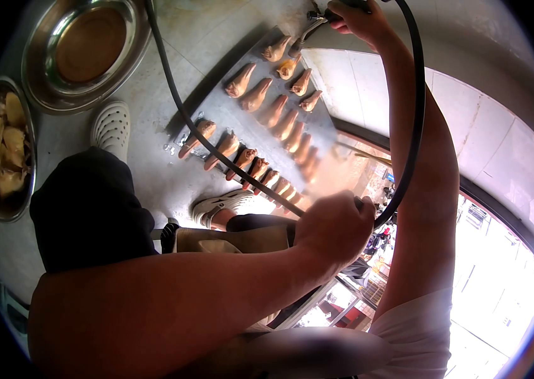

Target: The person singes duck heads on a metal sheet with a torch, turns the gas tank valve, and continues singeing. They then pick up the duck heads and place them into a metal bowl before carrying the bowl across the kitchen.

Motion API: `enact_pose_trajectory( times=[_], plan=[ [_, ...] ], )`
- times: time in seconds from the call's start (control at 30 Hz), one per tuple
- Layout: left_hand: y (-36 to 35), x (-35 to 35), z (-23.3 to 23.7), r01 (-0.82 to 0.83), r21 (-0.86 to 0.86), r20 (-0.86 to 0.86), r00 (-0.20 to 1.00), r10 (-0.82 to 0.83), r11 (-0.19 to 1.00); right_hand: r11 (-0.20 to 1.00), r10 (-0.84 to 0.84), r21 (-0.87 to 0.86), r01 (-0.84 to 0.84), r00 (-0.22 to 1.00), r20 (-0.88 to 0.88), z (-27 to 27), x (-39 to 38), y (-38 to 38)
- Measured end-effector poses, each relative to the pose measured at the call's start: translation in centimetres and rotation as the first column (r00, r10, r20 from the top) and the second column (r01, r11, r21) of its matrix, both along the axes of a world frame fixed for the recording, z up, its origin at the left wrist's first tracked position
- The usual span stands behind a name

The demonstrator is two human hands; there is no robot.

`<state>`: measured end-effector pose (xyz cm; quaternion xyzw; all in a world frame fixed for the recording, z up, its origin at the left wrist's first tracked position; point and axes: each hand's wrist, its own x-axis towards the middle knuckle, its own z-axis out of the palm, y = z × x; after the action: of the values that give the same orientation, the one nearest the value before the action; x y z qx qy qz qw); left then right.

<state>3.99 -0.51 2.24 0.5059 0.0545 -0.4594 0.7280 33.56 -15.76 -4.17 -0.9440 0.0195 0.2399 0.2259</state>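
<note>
Torch [310, 26]: metal nozzle at 12 o'clock, tip angled down toward 7 o'clock, over the far end of the tray. Black hose [178, 107]: thin, running from 12 o'clock diagonally across the tray to centre, then curving up the 3 o'clock side to the torch. Meat pieces [273, 112]: many, tapered, browned, laid in two rows on a flat grey metal tray [223, 104], set diagonally from 12 toward 5 o'clock. Lower ones blurred.
</note>
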Motion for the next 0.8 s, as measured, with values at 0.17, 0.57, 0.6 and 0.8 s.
enact_pose_trajectory(
  times=[0.17,0.57,0.6,0.8],
  plan=[
    [-0.1,0.1,-0.1,0.02,0.02,0.03,0.999,-0.021,1.0,1.0,0.005,0.014,-0.005,0.999,-0.032,-0.4,0.3,-0.5],
    [-0.8,-0.4,-0.1,-0.017,0.024,0.018,1.0,0.017,1.0,0.999,-0.029,-0.032,0.03,0.999,0.037,0.0,-0.9,-0.5],
    [-0.9,-0.5,-0.1,-0.003,0.023,0.017,1.0,0.002,1.0,0.998,-0.061,-0.019,0.063,0.993,0.102,0.2,-1.3,-0.6],
    [-1.3,-0.6,-0.2,0.034,0.045,0.054,0.998,-0.036,0.998,0.999,-0.05,-0.002,0.05,0.995,0.09,0.2,-1.4,-4.5]
  ],
)
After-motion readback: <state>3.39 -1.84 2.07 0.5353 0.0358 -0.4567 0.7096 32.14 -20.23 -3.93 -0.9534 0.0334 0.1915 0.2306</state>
